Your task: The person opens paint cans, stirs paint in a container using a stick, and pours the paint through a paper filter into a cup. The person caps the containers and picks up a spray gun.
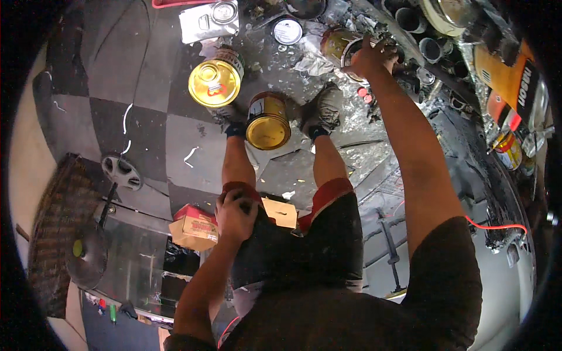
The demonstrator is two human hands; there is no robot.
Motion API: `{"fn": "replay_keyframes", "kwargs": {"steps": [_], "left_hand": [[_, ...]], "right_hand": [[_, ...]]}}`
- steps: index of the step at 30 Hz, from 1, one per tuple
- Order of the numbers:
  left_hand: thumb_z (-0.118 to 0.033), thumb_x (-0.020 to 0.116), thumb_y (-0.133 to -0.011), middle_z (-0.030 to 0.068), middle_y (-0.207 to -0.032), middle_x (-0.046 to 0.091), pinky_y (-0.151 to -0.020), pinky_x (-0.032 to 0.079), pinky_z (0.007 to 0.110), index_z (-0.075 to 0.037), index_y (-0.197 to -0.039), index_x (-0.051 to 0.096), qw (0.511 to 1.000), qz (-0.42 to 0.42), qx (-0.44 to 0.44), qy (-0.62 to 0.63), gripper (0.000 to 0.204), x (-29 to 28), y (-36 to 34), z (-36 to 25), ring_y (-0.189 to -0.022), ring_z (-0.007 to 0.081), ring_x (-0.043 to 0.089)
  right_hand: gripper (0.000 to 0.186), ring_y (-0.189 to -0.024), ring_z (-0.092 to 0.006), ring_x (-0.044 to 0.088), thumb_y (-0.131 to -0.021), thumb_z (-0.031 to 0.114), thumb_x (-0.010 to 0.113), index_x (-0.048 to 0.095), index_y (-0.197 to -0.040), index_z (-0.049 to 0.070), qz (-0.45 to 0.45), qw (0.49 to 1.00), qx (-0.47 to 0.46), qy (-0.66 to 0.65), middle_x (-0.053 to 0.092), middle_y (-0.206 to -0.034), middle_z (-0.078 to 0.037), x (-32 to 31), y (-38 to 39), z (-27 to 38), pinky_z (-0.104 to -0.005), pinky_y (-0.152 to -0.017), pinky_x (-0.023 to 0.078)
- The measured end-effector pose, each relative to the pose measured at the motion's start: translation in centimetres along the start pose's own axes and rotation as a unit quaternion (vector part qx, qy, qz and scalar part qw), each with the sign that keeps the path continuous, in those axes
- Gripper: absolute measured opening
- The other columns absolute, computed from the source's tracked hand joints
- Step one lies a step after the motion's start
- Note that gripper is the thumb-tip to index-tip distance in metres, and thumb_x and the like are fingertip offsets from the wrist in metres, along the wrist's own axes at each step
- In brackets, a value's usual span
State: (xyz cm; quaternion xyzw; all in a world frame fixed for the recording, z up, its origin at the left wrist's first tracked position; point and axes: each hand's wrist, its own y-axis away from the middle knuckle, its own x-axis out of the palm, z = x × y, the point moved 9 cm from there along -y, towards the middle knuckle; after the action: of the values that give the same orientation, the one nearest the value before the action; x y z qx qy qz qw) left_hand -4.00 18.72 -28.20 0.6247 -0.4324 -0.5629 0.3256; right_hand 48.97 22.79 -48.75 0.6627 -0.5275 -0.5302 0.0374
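My right hand (374,59) reaches far forward with its fingers spread over the rim of a tin (338,42) at the far right; whether it grips the rim is hard to see. My left hand (236,214) lies on my left thigh at the hem of my shorts (293,251), fingers apart. Between my feet stands a brown and gold tin (268,124). A larger tin with a gold lid (214,83) and a red mark is beside my left foot.
Farther off are a silver rectangular can (209,22) and a round white-topped lid (287,31). Dirty cups (430,50) and an orange container (503,73) crowd the right. A cardboard box (194,227) and a fan (88,257) are on the left.
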Motion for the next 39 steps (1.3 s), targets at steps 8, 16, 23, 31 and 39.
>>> {"fn": "replay_keyframes", "kwargs": {"steps": [8,16,23,31,39], "left_hand": [[-0.038,0.073,-0.086,0.0103,-0.137,0.062,-0.117,0.035,0.051,-0.013,-0.101,0.080,1.000,0.004,0.011,-0.005,0.031,0.8,0.0,-0.2,-0.136,0.0400,0.045],[-0.034,0.075,-0.082,0.0097,-0.133,0.064,-0.114,0.038,0.052,-0.013,-0.098,0.081,0.997,-0.012,0.072,-0.004,0.028,0.9,-0.2,-0.8,-0.133,0.0400,0.047],[-0.030,0.076,-0.082,0.0115,-0.127,0.067,-0.115,0.036,0.050,-0.008,-0.093,0.079,0.997,-0.030,0.066,0.014,0.025,1.0,0.1,-0.6,-0.129,0.0386,0.051],[-0.027,0.078,-0.082,0.0121,-0.121,0.069,-0.109,0.040,0.049,-0.009,-0.091,0.079,0.996,-0.052,0.079,0.002,0.020,0.3,0.3,-0.7,-0.121,0.0374,0.056],[-0.027,0.079,-0.080,0.0129,-0.124,0.068,-0.109,0.041,0.049,-0.008,-0.096,0.078,0.995,-0.018,0.100,0.012,0.024,0.9,-0.5,-1.9,-0.123,0.0379,0.055]], "right_hand": [[0.144,-0.149,-0.0573,0.022,-0.054,0.063,0.094,0.010,-0.163,0.020,0.110,0.991,-0.047,0.057,0.025,-0.161,-0.035,0.6,-1.7,3.9,-0.0811,-0.110,0.020],[0.137,-0.146,-0.0598,0.028,-0.061,0.066,0.091,0.014,-0.164,0.019,0.109,0.993,-0.036,0.042,0.021,-0.161,-0.038,0.4,-1.1,3.7,-0.0673,-0.112,0.036],[0.116,-0.141,-0.0600,0.037,-0.064,0.060,0.089,0.031,-0.154,0.015,0.077,0.993,-0.070,0.056,0.025,-0.157,-0.042,0.6,-0.4,3.2,-0.0619,-0.110,0.040],[0.104,-0.133,-0.0611,0.044,-0.066,0.044,0.090,0.036,-0.151,0.017,-0.020,0.982,-0.179,0.063,0.034,-0.150,-0.042,1.9,3.0,3.4,-0.0599,-0.105,0.045],[0.059,-0.134,-0.0612,0.042,-0.096,0.025,0.061,0.040,-0.150,0.015,-0.132,0.964,-0.191,0.130,0.039,-0.145,-0.041,4.6,2.4,5.9,-0.0644,-0.105,0.040]]}}
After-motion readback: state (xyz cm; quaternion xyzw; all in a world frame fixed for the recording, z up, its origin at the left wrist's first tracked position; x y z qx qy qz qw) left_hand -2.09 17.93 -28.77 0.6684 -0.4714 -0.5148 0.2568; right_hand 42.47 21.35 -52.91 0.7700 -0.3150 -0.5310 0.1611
